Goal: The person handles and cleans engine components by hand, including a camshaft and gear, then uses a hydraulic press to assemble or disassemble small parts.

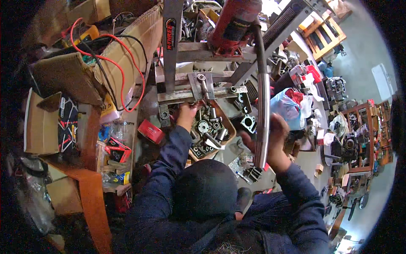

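Observation:
A connecting rod [204, 88] rests upright or tilted at the crossbars [169, 97] of a press frame. My left hand [187, 115] reaches just below it, fingers drawn together; whatever they grip is hidden at the bar. A long steel pipe handle [264, 110] slants down from the red hydraulic bottle jack [235, 27]. Behind the pipe's lower part is my right hand [277, 142], palm against or close to it, thumb and fingers spread on either side. Beneath the crossbars sits a tray [231, 127] full of metal parts.
A red box [151, 131] lies left of the tray. Red and black cables [120, 63] hang over a large cardboard box [67, 76]. A square metal gasket or flange [248, 123] lies on the floor. Cloths [292, 108] and many machine parts crowd the right side.

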Demonstrator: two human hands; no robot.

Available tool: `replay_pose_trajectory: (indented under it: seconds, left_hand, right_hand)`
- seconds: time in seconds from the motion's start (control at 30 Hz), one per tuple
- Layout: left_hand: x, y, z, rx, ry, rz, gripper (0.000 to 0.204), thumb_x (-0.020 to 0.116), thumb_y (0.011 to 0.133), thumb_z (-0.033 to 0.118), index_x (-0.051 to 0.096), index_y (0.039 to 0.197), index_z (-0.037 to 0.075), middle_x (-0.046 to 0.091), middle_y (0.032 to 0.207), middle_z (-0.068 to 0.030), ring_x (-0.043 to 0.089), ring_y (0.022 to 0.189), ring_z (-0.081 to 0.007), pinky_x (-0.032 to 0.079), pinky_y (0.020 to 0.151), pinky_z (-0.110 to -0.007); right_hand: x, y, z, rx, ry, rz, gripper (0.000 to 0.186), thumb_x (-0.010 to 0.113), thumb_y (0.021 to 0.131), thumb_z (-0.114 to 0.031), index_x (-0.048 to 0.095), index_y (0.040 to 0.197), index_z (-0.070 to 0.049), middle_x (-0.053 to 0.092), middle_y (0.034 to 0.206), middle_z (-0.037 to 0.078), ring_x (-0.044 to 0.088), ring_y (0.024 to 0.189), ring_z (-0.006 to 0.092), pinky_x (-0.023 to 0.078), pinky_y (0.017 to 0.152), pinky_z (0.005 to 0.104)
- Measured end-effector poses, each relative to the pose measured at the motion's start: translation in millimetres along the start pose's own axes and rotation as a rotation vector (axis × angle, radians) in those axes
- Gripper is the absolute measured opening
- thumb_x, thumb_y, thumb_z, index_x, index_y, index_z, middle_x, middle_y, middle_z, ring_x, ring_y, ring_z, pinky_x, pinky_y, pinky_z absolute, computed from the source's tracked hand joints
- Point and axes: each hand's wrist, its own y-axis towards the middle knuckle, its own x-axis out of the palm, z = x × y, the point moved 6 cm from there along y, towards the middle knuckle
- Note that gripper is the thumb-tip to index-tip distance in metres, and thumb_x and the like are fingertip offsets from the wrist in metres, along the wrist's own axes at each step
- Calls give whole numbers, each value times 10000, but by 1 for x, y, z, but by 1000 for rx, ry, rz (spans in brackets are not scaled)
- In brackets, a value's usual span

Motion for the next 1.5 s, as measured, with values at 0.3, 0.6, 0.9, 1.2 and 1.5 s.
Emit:
replay_pose_trajectory:
  seconds: [0.3, 0.6, 0.9, 1.2, 1.5]
  left_hand:
    - [-8, -13, 7, 273, 190, -258, 186, 402, 939, 63, 544, 1054, 28, 524, 895, -60, 471, 701, -162, 481, 615, -308]
    - [-3, -105, 13, 139, 243, -197, 202, 535, 964, 261, 588, 1072, 100, 588, 824, -38, 481, 583, -121, 471, 556, -232]
    - [32, -233, 2, 62, 185, -46, 236, 661, 896, 329, 598, 1029, 144, 636, 880, -2, 522, 655, -115, 421, 519, -248]
    - [36, -262, 42, 184, 307, -153, 191, 625, 921, 336, 603, 1001, 164, 615, 858, 71, 514, 675, -70, 389, 535, -240]
    - [48, -287, 46, 115, 276, -339, 178, 588, 952, 336, 553, 920, 164, 555, 845, 40, 532, 717, -99, 379, 507, -252]
  right_hand:
    - [112, -18, 57, 549, 266, -262, 330, 718, 834, -144, 602, 1102, 8, 639, 822, 92, 619, 708, 148, 492, 638, 289]
    - [159, -2, 78, 546, 188, -223, 342, 700, 845, -179, 622, 1117, 13, 638, 990, 184, 664, 794, 278, 523, 689, 344]
    - [191, 0, 89, 530, 1, -117, 285, 709, 797, -149, 646, 1040, -13, 616, 935, 194, 612, 833, 380, 489, 739, 437]
    - [207, -149, 45, 611, 153, -257, 187, 665, 822, -73, 613, 991, -10, 596, 871, 164, 611, 788, 358, 499, 687, 400]
    - [201, -32, 74, 337, 56, -229, 327, 680, 830, -157, 598, 1140, -98, 589, 1066, 171, 574, 998, 378, 481, 842, 446]
